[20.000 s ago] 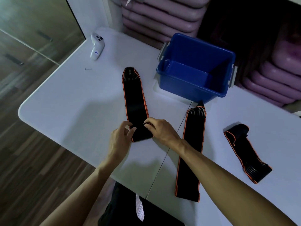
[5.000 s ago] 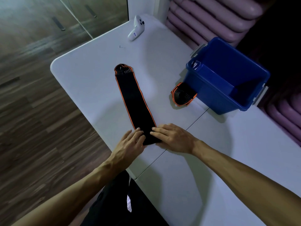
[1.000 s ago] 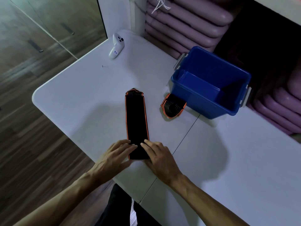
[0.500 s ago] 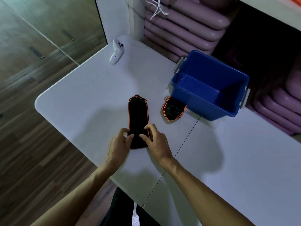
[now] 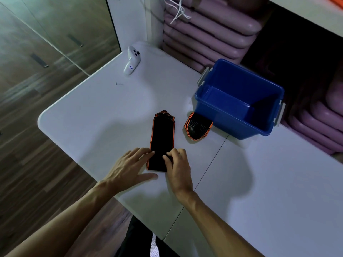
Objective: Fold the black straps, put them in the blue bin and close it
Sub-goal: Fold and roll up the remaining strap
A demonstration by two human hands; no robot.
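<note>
strap [image 5: 162,138] left of bin [image 5: 239,115], on table [image 5: 269,182]

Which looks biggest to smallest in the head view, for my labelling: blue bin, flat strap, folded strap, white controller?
1. blue bin
2. flat strap
3. folded strap and white controller: they look alike, and the controller lies farther from the camera, so unranked.

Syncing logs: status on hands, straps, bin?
Left hand flat, right hand curled, both on half-folded strap. Folded strap beside blue bin, open. Nothing blocking.
</note>
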